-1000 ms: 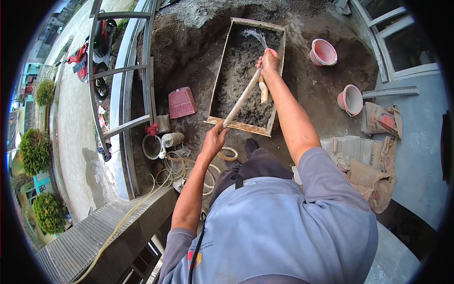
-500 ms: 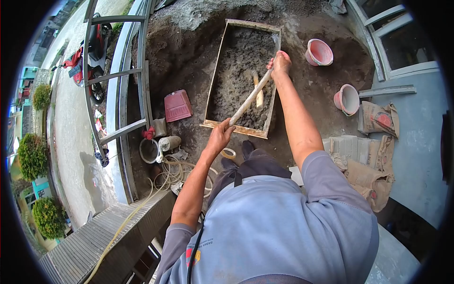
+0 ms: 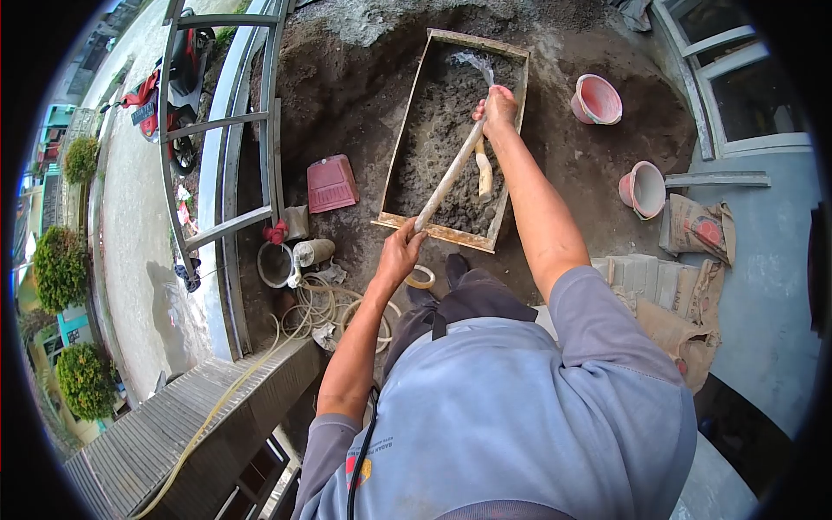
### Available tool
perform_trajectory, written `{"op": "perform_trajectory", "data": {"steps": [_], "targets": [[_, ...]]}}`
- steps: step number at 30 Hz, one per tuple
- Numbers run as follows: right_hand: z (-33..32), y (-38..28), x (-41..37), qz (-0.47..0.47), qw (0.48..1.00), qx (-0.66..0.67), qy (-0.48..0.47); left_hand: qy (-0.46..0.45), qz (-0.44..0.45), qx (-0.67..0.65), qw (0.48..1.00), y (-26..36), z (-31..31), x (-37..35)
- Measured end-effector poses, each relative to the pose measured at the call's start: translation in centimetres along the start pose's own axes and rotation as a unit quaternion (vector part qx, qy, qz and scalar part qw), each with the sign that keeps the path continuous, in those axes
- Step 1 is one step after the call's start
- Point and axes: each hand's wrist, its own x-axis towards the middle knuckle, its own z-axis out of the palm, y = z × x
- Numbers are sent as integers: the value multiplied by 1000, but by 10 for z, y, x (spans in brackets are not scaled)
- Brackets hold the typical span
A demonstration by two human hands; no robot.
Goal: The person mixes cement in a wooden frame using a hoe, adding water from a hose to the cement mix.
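Observation:
A long pale-handled hoe (image 3: 450, 184) slants over a shallow wooden mixing trough (image 3: 433, 227). My left hand (image 3: 400, 252) is wrapped round the lower end of its handle, near the trough's front edge. Farther up, my right hand (image 3: 497, 111) grips the handle. Beyond that hand the hoe's shiny metal head shows at the trough's far end, partly smeared. Grey wet mortar (image 3: 438, 130) fills much of the trough. A second wooden handle (image 3: 484, 173) lies on the mortar under my right forearm; its far end is hidden.
Two pink buckets (image 3: 596, 100) stand right of the trough, near cement bags (image 3: 700, 227) and stacked blocks (image 3: 646, 279). A red plastic piece (image 3: 331, 184) lies on the left. A coiled hose (image 3: 305, 316) sits by my feet, and a metal frame (image 3: 217, 126) stands at left.
The hoe has swung to a steeper angle, and its metal head now shows at the far end of the trough. My right hand has moved slightly left relative to the trough.

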Motion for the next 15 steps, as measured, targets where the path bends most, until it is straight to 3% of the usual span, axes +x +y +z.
{"op": "perform_trajectory", "data": {"steps": [3, 7, 11, 15], "targets": [[-7, 7, 4, 24, 1000, -10, 15, -8, -13, 4, 1000, 3, 0, -6], [1, 15, -6, 41, 998, -37, -36, -17, -29, -5, 999, 1, 0, -17], [8, 22, -6, 29, 997, 11, -73, -2, -36, -6, 999, 0, -2, -16], [14, 14, -1, 10, 999, 13, -51, 10, -31, -13, 999, 1, -1, -9]]}}
